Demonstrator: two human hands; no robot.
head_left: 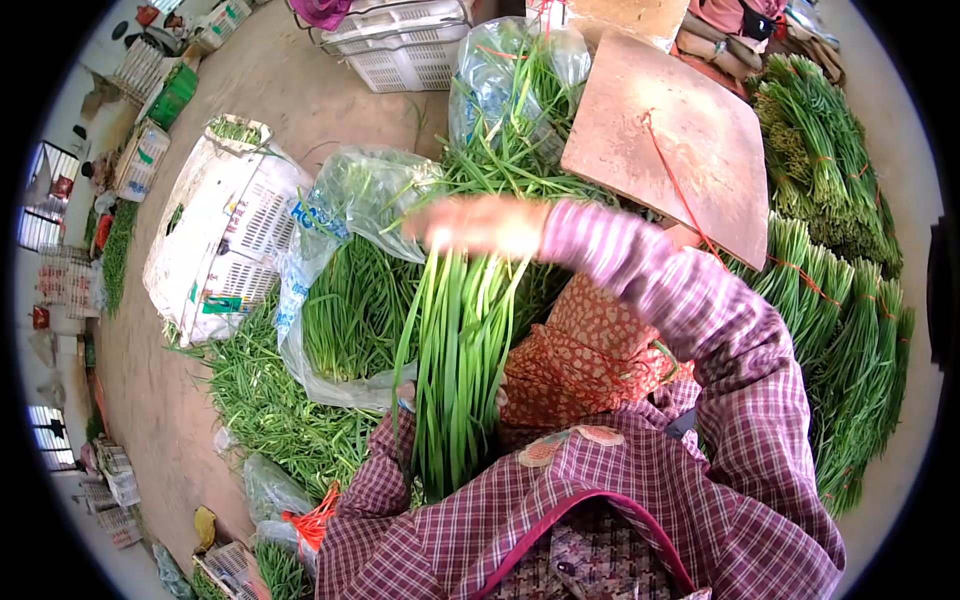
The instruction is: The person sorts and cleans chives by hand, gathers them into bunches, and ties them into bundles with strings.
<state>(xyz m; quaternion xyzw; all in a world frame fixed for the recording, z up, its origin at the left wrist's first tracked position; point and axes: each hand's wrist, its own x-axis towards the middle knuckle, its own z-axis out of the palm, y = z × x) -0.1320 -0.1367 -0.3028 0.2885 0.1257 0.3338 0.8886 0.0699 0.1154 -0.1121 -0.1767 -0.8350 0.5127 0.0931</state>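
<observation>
Plaid garment [610,475] | right hand [482,224] blurred, at green bunch [455,345] | bag [290,305] beside

The bunch of garlic chives [455,350] is a sheaf of long, flat, slender leaves, bright to deep green, fading to pale whitish green at the stem ends. It is held lengthwise in front of the person [590,480], stem ends pointing away, leaf tips toward the body. The stems lie roughly parallel, slightly fanned at the pale end, which catches strong light. A few leaves bow outward along both edges, while the lower part looks denser and darker.
</observation>
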